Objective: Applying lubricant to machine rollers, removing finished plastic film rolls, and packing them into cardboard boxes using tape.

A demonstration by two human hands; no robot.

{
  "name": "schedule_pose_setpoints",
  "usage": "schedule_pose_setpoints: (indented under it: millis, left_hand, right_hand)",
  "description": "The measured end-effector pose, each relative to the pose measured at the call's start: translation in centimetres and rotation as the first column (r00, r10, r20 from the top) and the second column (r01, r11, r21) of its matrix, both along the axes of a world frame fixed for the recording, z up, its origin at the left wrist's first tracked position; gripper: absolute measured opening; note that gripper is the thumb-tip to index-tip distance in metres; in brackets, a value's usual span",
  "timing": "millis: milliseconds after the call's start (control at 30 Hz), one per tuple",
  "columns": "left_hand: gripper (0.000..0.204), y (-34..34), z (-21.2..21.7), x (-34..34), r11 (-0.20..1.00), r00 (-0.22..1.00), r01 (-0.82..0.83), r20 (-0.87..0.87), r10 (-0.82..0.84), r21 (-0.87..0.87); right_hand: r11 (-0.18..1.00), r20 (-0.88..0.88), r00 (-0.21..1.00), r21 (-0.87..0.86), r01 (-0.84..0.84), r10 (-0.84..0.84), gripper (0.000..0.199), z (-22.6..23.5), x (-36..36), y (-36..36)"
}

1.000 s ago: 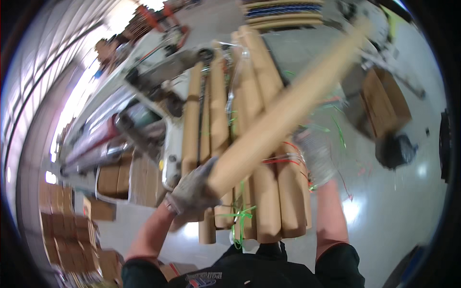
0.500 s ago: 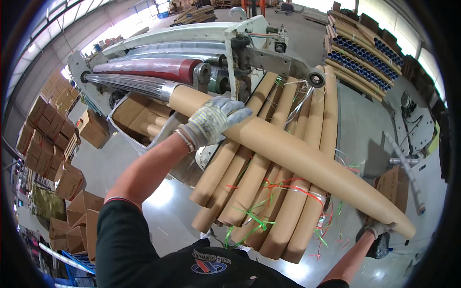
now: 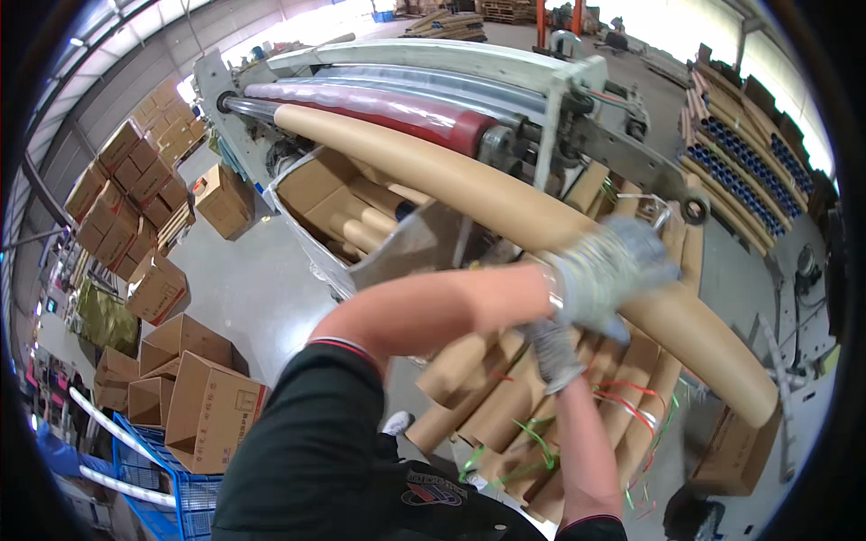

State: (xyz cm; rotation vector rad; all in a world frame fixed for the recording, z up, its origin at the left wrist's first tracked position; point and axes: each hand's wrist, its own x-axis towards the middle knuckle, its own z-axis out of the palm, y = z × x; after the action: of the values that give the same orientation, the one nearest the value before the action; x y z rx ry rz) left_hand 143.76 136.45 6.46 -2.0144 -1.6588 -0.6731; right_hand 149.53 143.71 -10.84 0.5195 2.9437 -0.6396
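Observation:
A long brown cardboard tube (image 3: 433,176) slants across the view, its far left end around a metal shaft (image 3: 248,107) on the roller machine. My left hand (image 3: 613,270), in a pale striped work glove and smeared by motion, lies over the top of the tube with its fingers curved round it. Just below the left wrist is my right hand (image 3: 552,356), also gloved, close under the tube. The left forearm hides its fingertips, so its grip cannot be seen. Beneath both hands lies a pile of similar brown tubes (image 3: 492,397) with red and green straps.
The machine has a red roller (image 3: 379,115) beside the shaft. A lined carton (image 3: 311,185) with tubes stands under the held tube. Open cardboard boxes (image 3: 212,406) and a blue cart (image 3: 194,491) are at lower left. More stacked tubes (image 3: 740,171) stand far right.
The tube has slid up and left, covering much more of the shaft. My right hand has left the tube's near end and come in beside the left wrist. The view has shifted.

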Motion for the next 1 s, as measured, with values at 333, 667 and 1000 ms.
schedule_pose_setpoints:
  millis: [333, 667, 1000]
  left_hand:
    - [0.067, -27.5, -3.5, -29.4, 0.885, 0.868, -0.464, -0.178, 0.464, 0.045]
    - [0.077, -45.9, -3.8, -49.6, 0.407, 0.433, -0.898, -0.160, 0.887, -0.168]
    - [0.079, -43.9, -1.2, -50.5, 0.874, 0.883, -0.466, -0.137, 0.450, -0.139]
  right_hand:
    - [0.715, -0.146, 0.971, -0.698, 0.035, -0.190, 0.022, -3.7, -3.1, -10.4]
    - [0.807, -0.038, 0.954, -0.524, -0.273, 0.298, 0.039, 3.9, -19.9, -25.2]
    - [0.822, 0.270, 0.781, -0.273, -0.499, 0.564, 0.041, -5.0, -40.5, -34.4]
